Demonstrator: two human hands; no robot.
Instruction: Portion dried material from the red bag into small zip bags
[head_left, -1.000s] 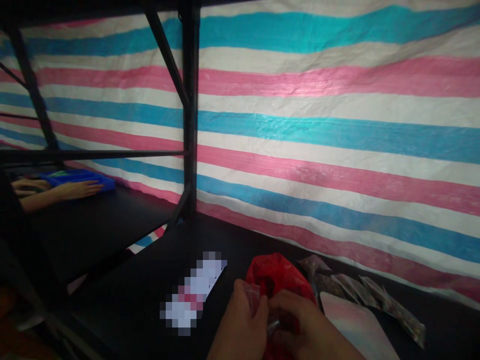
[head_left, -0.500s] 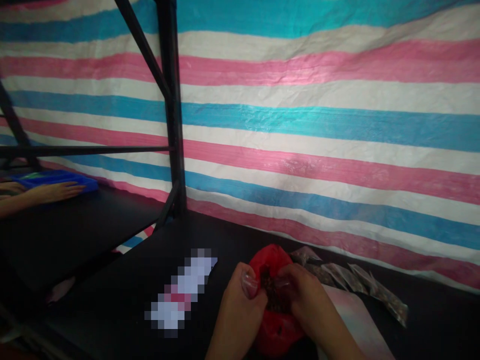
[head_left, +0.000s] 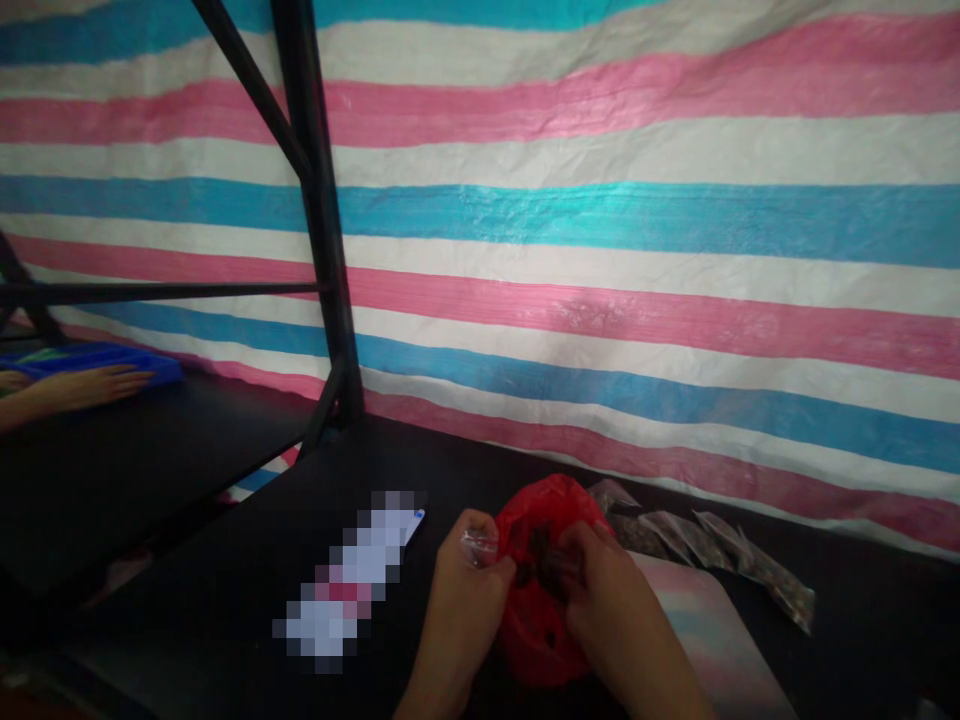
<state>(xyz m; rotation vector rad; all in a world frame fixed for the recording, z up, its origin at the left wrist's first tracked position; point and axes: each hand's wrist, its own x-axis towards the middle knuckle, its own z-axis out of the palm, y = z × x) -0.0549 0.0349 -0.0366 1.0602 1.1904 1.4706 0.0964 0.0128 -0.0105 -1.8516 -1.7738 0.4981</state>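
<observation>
Fingers [head_left: 466,535] of both hands work at the mouth of a red plastic bag [head_left: 536,625]

At the far left of the frame, another person's hand [head_left: 82,388] lies flat on a blue tray [head_left: 142,362] on a neighbouring black shelf [head_left: 127,480]; that arm runs out of the picture, and the tray's contents are too dim and cut off to make out. A black metal upright [head_left: 319,220] stands before a striped tarp [head_left: 570,215] filling the upper frame. At lower middle, a long pale object [head_left: 337,585] lies on the black shelf top [head_left: 225,530], pixelated beyond naming except for a blue corner.

Beside it, the left hand [head_left: 459,600] is clenched, pinching a small clear plastic piece [head_left: 478,547] at the bag's rim. A tight pinch at the very edge seems best here, since thin film can slip. The bag sits between the hands at lower centre-right, its mouth spread over dark lumps [head_left: 541,560] that are too shadowed to identify. The right hand [head_left: 619,615] has its fingertips at the opening, hidden by the plastic, so any grip cannot be told. Further right lie a row of shiny packets [head_left: 705,540] and a pale pink-blue sheet [head_left: 709,640].
</observation>
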